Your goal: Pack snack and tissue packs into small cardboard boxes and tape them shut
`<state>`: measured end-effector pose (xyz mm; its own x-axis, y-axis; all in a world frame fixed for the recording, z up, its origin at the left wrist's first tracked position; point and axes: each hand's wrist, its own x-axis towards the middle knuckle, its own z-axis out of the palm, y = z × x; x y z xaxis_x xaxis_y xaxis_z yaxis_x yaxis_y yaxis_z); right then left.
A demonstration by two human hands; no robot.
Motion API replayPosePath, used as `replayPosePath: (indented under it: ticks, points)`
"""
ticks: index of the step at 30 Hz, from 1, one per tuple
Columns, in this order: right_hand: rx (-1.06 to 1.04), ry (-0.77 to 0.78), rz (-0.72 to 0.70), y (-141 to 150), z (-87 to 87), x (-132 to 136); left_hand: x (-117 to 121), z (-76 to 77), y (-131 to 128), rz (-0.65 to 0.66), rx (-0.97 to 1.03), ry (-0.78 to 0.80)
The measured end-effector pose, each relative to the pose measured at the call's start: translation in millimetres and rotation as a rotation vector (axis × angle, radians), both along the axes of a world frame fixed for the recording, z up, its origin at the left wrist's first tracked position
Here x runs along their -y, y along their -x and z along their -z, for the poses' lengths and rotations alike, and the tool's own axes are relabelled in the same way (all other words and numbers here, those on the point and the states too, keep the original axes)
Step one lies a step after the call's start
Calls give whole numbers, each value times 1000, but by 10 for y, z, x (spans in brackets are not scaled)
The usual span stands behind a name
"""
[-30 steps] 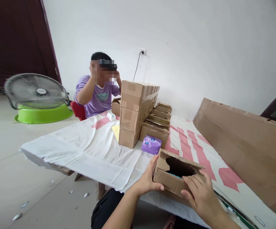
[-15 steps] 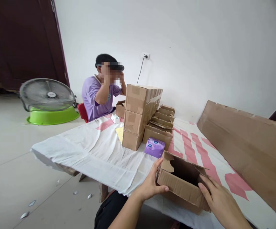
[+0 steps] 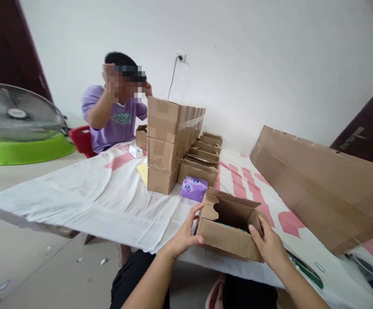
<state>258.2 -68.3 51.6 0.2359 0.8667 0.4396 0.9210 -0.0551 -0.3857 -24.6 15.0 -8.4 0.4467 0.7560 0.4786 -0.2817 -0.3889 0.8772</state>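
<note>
The open cardboard box lies at one o'clock from me, between my hands, its long axis running ten to four. My left hand grips the ten-o'clock end; my right hand clasps the four-o'clock end, equally near.

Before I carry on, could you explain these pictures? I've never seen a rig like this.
There is no machine here: you see a person's own two bare hands. Every picture comes from one camera worn on that person's head, looking forward and down.

The left hand and right hand hold an open cardboard box at its two ends. Something bluish shows inside, too little to identify.

On the cloth-covered table, a purple packet sits beyond the box, near a three-high stack of boxes and a row of open boxes. Across the table, another person has both hands raised to the head.
</note>
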Motion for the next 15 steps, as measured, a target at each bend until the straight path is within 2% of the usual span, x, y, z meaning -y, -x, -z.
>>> replayPosePath:
  ticks: [4, 7, 15]
  points:
    - [-52, 15, -58, 71, -52, 104, -26, 0, -2, -54, 165, 9]
    - [-65, -20, -76, 137, 1, 248, -15, -21, -9, -68, 232, -7]
    - [-43, -192, -122, 206, 475, 680, 102, -86, 74, -96, 282, -59]
